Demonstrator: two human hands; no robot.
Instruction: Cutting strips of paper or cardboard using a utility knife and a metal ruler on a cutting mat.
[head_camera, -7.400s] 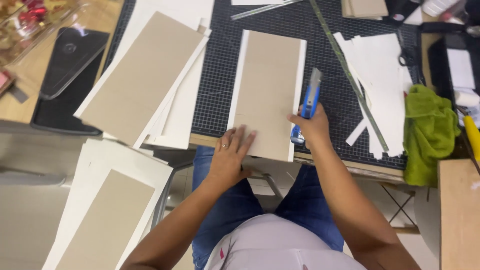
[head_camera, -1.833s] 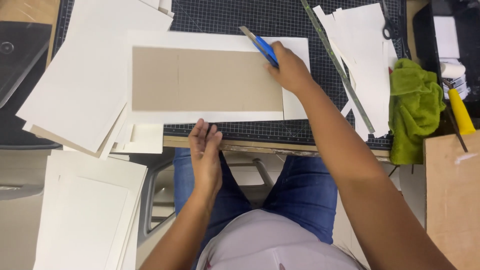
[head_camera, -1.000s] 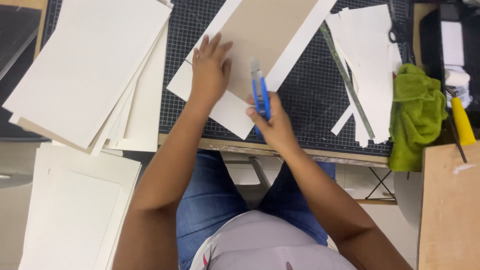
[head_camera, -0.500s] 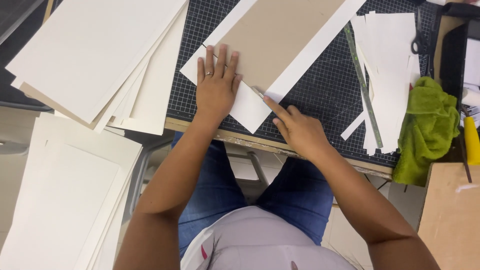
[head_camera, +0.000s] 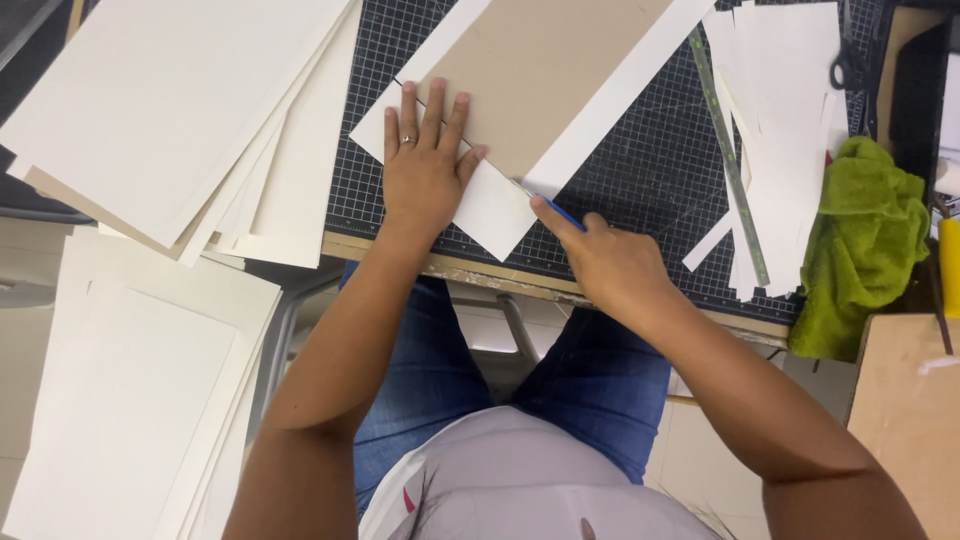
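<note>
From the head camera, our left hand lies flat, fingers spread, on a white sheet topped with brown cardboard on the black cutting mat. Our right hand is closed around what seems a blue utility knife, its tip at the cardboard's edge.

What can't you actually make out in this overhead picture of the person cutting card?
- Blue knife: the right hand covers nearly all of it, and the blade tip is too small to see.
- Brown card on its white sheet: the top edge of the picture cuts off the far end.
- White sheet under the left hand: the palm hides it.
- Scissors and yellow object: only partly visible at the right of the picture.
</note>
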